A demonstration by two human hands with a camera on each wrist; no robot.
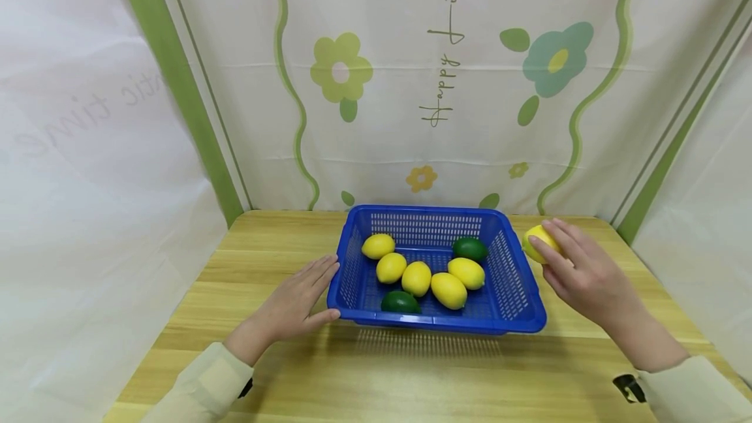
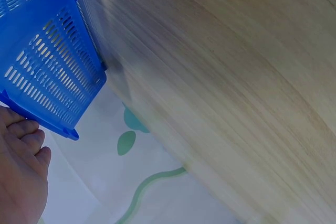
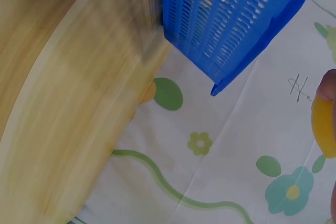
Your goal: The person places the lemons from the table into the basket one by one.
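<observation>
A blue plastic basket with slotted walls stands on the wooden table. Inside it lie several yellow lemons and two dark green, lime-shaped fruits, one at the back right and the other by the front wall. My left hand rests with extended fingers against the basket's left rim. Beyond the right rim, my right hand holds a lemon between thumb and fingers, raised above the table. The right wrist view catches only part of this lemon, at its right edge.
The wooden table reaches back to a white curtain printed with flowers and lettering. More white fabric hangs along the left side, and another sheet along the right.
</observation>
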